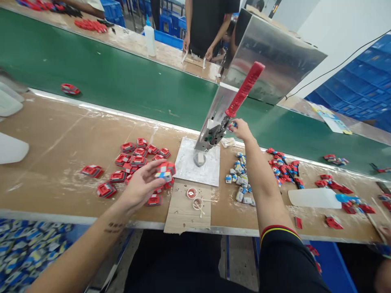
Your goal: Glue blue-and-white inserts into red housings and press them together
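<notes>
My left hand (141, 185) is closed on a red piece (167, 167) and a small white-and-blue block (164, 176), above a pile of red pieces (138, 160). Fingers pinched, my right hand (241, 129) holds a small multicoloured part (232, 125) just right of the press. The hand press (216, 132) stands on a pale square plate (185, 162), its red handle (246, 89) raised. A small pale block (200, 158) sits on the holder under the press. Small blue-and-white blocks (241, 179) lie beneath my right forearm.
Two small cups (192, 193) and cotton swabs rest on cardboard (186, 219) at the front edge. White bottle (316, 198) lies at right. A green belt (137, 87) runs behind; a person's hands (209, 53) work beyond it. Blue-and-white blocks (27, 248) fill the lower left.
</notes>
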Motion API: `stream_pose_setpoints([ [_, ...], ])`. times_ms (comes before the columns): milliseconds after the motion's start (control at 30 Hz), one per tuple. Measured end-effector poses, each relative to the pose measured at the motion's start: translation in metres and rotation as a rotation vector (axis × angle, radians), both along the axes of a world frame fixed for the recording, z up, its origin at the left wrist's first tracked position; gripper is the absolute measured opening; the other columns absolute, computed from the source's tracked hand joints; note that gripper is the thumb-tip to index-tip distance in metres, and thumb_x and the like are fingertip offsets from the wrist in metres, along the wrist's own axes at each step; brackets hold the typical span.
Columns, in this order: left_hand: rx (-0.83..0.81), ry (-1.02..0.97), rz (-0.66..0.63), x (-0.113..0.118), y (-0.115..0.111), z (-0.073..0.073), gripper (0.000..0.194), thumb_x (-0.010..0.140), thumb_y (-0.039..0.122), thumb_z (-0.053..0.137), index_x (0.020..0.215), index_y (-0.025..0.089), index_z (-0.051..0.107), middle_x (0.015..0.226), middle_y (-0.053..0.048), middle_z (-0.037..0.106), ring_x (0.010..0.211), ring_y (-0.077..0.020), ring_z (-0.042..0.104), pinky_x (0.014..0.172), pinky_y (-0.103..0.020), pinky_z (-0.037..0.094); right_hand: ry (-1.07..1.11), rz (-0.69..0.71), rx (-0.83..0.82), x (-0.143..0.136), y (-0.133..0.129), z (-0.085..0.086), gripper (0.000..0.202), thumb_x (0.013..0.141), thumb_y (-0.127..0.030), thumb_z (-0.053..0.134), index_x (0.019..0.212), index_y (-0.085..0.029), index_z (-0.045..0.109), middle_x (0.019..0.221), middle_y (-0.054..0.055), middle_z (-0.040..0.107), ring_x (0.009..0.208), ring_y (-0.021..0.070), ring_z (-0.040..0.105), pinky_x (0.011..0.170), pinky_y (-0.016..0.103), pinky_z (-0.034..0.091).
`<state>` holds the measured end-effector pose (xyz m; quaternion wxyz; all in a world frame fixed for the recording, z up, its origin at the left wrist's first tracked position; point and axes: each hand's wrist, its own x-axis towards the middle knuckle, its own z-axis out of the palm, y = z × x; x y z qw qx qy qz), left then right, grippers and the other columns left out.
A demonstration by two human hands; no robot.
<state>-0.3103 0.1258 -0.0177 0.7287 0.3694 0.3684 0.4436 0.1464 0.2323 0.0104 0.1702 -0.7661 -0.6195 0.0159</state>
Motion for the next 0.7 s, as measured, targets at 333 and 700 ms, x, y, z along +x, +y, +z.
stream_pose_setpoints([
  [333, 0.342, 0.106, -0.289, 0.056, 0.075, -0.004, 0.061, 0.061, 0.012, 0.093, 0.112, 0.022, 0.062, 0.122, -0.007, 0.07, 0.092, -0.0186, 0.077, 0.085, -0.033, 0.064, 0.155, -0.114, 0.343, -0.008, -0.009, 0.006, 0.047, 0.101, -0.04, 0.058, 0.139, -0.013, 0.056, 0.144, 0.025, 0.059, 0.133, 0.037, 0.055, 0.112, 0.059, 0.047],
  [700, 0.675, 0.269, -0.195, 0.084, 0.083, -0.031, 0.035, 0.078, 0.022, 0.082, 0.098, 0.022, 0.054, 0.092, 0.001, 0.066, 0.086, -0.0162, 0.072, 0.092, -0.039, 0.062, 0.443, 0.454, 0.777, -0.136, -0.065, 0.111, 0.059, 0.104, -0.075, 0.051, 0.146, -0.034, 0.06, 0.137, 0.005, 0.065, 0.139, 0.0338, 0.061, 0.111, 0.061, 0.056],
])
